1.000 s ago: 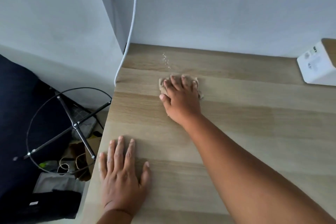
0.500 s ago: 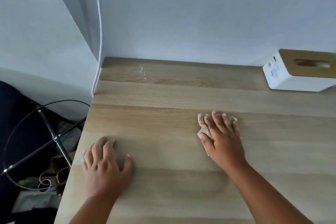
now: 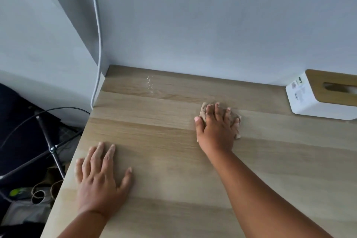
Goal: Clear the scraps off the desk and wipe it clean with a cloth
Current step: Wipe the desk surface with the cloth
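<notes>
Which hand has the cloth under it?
The right hand. It presses flat on the tan cloth in the middle of the desk. The left hand rests bare on the wood near the desk's left edge, with nothing under it.

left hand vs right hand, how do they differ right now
The left hand lies flat on the bare desk near its left edge; the right hand reaches farther back. The left hand holds nothing; the right hand presses a tan cloth. Both have straight fingers, palm down.
</notes>
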Available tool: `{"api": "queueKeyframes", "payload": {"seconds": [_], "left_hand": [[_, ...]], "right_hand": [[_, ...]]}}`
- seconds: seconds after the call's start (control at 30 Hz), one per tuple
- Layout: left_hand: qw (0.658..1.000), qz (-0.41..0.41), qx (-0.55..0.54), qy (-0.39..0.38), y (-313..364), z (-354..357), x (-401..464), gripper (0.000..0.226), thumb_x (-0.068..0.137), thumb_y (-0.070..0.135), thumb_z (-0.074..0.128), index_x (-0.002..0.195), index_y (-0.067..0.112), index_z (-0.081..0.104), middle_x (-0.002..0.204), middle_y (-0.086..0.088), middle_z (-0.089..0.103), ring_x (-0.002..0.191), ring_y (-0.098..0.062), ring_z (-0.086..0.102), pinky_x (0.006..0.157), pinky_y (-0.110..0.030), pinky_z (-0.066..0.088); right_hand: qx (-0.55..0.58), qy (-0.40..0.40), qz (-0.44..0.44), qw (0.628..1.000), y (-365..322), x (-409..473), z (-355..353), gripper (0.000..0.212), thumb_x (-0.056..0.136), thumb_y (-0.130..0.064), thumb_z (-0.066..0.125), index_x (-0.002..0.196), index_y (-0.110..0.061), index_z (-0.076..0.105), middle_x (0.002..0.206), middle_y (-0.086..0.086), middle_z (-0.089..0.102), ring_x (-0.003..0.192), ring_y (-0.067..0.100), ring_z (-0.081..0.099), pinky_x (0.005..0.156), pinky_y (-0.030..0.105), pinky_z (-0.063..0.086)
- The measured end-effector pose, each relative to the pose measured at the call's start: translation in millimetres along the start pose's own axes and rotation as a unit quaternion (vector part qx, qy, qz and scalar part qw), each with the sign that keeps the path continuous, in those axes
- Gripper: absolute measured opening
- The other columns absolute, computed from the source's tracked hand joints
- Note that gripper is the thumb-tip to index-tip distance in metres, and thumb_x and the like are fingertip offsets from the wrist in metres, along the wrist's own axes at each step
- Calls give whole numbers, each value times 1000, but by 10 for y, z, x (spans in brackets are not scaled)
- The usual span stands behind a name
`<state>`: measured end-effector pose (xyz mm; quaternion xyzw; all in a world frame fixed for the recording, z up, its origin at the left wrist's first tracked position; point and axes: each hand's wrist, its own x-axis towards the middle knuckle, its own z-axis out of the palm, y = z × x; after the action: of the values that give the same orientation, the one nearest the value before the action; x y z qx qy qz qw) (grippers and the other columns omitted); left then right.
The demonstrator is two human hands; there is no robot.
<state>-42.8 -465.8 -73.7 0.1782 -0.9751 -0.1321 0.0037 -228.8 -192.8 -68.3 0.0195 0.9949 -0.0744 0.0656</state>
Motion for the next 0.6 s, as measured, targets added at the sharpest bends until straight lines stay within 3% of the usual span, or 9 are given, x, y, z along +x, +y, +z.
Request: {"api": "queueKeyframes", "payload": {"seconds": [0.13, 0.27, 0.47, 0.6], "left_hand": [[1000, 3, 12, -2, 0, 19, 12, 86, 82, 69, 44, 150, 16, 47, 164, -13, 33, 157, -30, 18, 127, -54, 11], [1000, 1, 13, 10, -3, 29, 6, 85, 84, 68, 45, 150, 15, 48, 163, -14, 35, 157, -30, 20, 127, -55, 12], [1000, 1, 10, 11, 19, -19, 29, 84, 86, 67, 44, 151, 14, 47, 164, -13, 34, 157, -30, 18, 127, -55, 12], [1000, 1, 1, 6, 12, -25, 18, 83, 88, 68, 45, 153, 17, 45, 165, -11, 31, 158, -29, 16, 127, -55, 10]], "right_hand": [[17, -5, -47, 999, -393, 152, -8, 69, 99, -54, 20, 160, -24, 28, 172, 4, 13, 158, 38, 2, 123, 66, -1], [16, -14, -148, 989, -604, -14, 65, 68, 92, -47, 42, 155, -23, 36, 169, 9, 23, 156, 40, 11, 124, 63, 4], [-12, -1, -327, 945, 41, -261, 85, 66, 96, -54, 45, 151, -18, 49, 163, 4, 38, 154, 30, 30, 124, 55, 21], [6, 39, -303, 952, 31, -99, 93, 61, 97, -47, 48, 147, -13, 55, 160, 6, 44, 151, 30, 36, 122, 56, 25]]}}
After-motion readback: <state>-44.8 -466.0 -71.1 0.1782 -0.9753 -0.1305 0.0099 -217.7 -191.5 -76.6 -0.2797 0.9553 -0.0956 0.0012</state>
